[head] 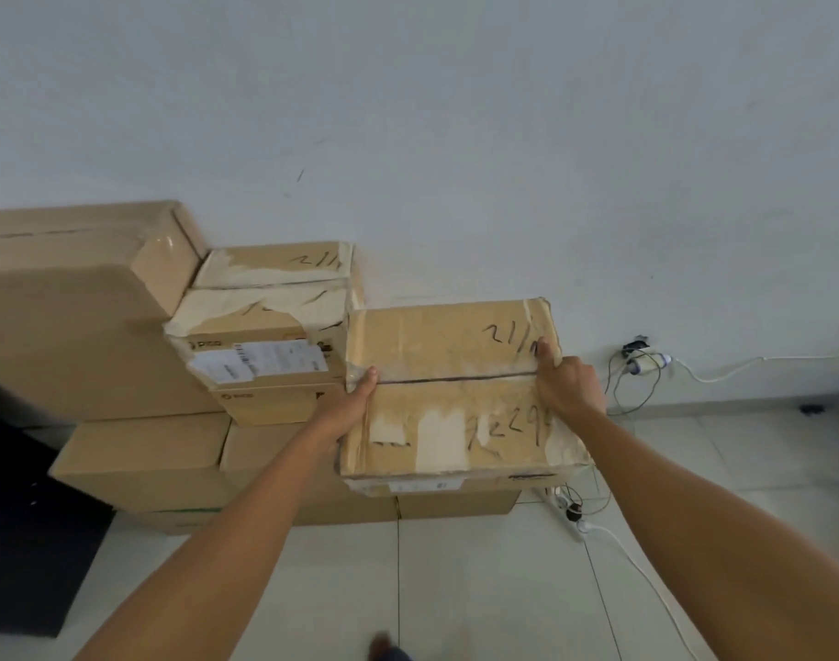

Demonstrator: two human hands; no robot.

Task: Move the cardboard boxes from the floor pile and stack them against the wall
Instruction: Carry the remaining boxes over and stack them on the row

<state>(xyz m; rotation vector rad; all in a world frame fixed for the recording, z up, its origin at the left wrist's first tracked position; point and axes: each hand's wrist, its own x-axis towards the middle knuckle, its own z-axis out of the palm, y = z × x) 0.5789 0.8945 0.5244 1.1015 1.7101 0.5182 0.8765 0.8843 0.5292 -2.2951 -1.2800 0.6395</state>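
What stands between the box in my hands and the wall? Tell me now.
Nothing visible. The left hand and right hand grip the box, above a lower box, its far edge by the wall. The cables hang to its right.

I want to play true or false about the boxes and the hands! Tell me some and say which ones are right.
1. Both the left hand and the right hand grip the scribbled box. True.
2. The wall is red. False: it is white.
3. A power strip lies on the floor right of the stack. True.
4. The labelled box sits right of the scribbled box. False: it sits to its left.
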